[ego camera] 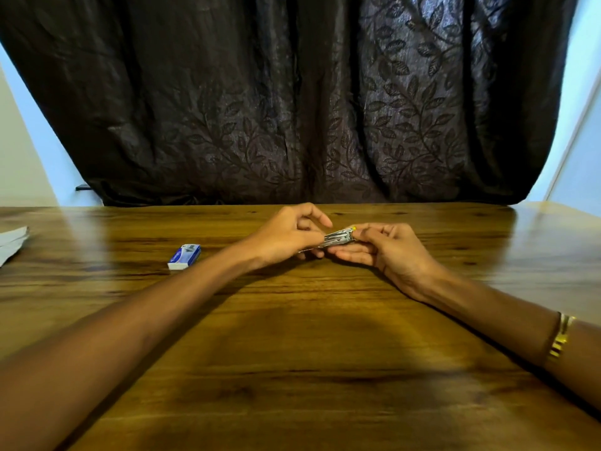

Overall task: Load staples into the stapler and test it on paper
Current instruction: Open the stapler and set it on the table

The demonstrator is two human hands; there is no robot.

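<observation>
A small silver stapler [336,239] with a bit of yellow at its right end is held between both hands just above the wooden table [292,336], near the far middle. My left hand [289,234] grips its left end with thumb and fingers. From the right, my right hand [383,247] pinches its right end, palm turned up. Much of the stapler is hidden by the fingers, and I cannot tell whether its tray is open. A blue and white staple box [184,257] lies on the table, left of my left forearm.
A stack of white paper [11,242] lies at the table's left edge. A dark leaf-patterned curtain [292,92] hangs behind the far edge of the table. A gold bracelet [561,336] is on my right wrist.
</observation>
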